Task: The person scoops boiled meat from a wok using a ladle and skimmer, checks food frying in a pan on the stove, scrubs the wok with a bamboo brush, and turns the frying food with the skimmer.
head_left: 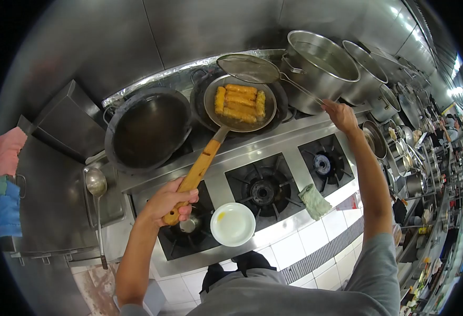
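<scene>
My left hand (172, 203) is wrapped round the wooden handle of a round strainer ladle (208, 108), which is over the rear wok (279, 100). Several golden fried rolls (240, 98) lie in the ladle, most side by side, with one at each end set crosswise. In my right hand (342, 117) is the thin handle of a wire mesh skimmer (248, 68). Its round mesh hangs just behind the rolls, near the wok's far rim; I cannot tell whether it touches the ladle. Most of the wok is hidden under the ladle.
A large wok of dark liquid (149, 129) stands on the left. Big steel pots (318, 68) line the back right. A white bowl (232, 225) sits by the front burners (263, 192), with a folded cloth (314, 201) at the stove edge. A metal ladle (96, 183) rests left.
</scene>
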Tool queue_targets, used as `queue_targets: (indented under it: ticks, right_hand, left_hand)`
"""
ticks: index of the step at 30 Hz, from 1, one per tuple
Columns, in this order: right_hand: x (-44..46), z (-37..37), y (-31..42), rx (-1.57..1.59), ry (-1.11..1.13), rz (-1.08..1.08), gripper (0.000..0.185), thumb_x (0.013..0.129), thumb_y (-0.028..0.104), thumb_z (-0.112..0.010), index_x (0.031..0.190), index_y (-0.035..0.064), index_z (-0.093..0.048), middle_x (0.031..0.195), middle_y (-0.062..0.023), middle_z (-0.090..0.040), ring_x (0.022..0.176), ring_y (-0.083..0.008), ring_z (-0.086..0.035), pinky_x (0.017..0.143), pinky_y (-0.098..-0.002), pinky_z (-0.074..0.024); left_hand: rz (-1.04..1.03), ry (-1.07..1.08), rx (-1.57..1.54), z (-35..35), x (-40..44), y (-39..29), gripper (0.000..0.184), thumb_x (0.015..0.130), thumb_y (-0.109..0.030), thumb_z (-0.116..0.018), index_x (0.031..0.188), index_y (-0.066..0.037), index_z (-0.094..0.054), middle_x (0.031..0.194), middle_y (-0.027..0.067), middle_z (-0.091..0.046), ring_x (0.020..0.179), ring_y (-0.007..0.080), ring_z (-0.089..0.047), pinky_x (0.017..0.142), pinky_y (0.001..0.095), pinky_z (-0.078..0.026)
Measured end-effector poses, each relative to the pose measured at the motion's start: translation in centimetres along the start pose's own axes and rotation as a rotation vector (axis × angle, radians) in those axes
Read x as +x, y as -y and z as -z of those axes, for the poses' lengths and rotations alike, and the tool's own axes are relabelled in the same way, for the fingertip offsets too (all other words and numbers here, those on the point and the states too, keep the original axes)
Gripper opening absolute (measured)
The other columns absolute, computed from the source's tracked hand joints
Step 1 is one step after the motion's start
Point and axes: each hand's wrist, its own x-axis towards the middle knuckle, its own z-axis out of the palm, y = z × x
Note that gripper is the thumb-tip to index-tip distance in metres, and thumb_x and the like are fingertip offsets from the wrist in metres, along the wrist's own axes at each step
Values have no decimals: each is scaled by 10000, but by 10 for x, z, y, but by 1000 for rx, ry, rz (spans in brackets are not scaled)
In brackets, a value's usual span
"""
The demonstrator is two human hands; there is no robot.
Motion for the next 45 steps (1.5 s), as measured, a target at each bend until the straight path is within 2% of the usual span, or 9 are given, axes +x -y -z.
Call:
queue_targets:
  ticks: [8,17,23,26,29,38,40,41,45]
  right_hand:
    - [2,5,-20,-107,-19,-58,266,916,335,-543,1057,143,-661,867,-173,-666,853,-374,-631,738,-458,-492]
    - [7,17,-11,44,198,-168,312,912,370,-537,1066,127,-657,900,-176,-664,905,-379,-618,776,-453,-478]
    - [-3,20,-5,14,44,-168,279,922,360,-516,1037,151,-659,855,-177,-665,861,-376,-629,744,-471,-481]
    - [-2,17,1,-176,67,-159,269,922,360,-512,1023,159,-660,818,-182,-662,806,-381,-635,725,-488,-488]
    - [1,11,3,-193,-44,-47,268,918,359,-516,1009,157,-667,790,-181,-660,767,-391,-633,719,-500,-493]
    - [2,-18,-26,-4,335,-128,342,895,339,-562,1084,75,-672,971,-237,-659,939,-361,-637,818,-436,-495]
    - [-1,-51,-55,191,207,10,373,890,361,-597,1072,45,-678,735,-133,-676,698,-279,-666,654,-380,-505]
    - [0,-48,-48,193,207,13,373,890,361,-597,1072,45,-678,735,-133,-676,698,-279,-666,654,-380,-505]
    - [-1,-27,-24,428,460,-346,350,896,333,-619,1044,22,-682,573,-18,-532,468,-100,-497,413,-278,-372]
  left_hand:
    - [22,-30,121,12,-4,-1,370,884,-80,-608,1187,-28,-402,777,50,-472,455,51,-443,369,218,-406]
    - [82,-16,58,15,2,-19,321,878,-91,-617,1139,-37,-438,801,36,-474,486,61,-454,404,231,-407]
    - [52,-17,55,12,3,-23,312,887,-108,-610,1142,-27,-449,794,35,-484,461,36,-440,371,207,-400]
    - [48,-26,76,12,2,-25,296,888,-108,-610,1121,-19,-452,799,38,-492,459,37,-442,369,208,-401]
    - [87,-23,95,15,-2,-29,347,878,-82,-612,1174,-49,-434,795,29,-478,487,49,-457,400,218,-412]
    - [69,-7,130,28,-8,-35,303,876,-91,-611,1126,-27,-453,780,29,-484,477,45,-454,393,219,-419]
    - [72,-11,118,27,-5,-36,297,877,-93,-607,1124,-27,-455,783,27,-484,477,43,-452,392,219,-420]
    - [78,-12,109,28,-4,-37,290,879,-95,-603,1121,-28,-458,786,26,-484,478,40,-451,391,219,-422]
    - [73,2,98,31,-3,-42,346,895,-109,-599,1192,-17,-447,786,22,-497,461,27,-443,378,204,-418]
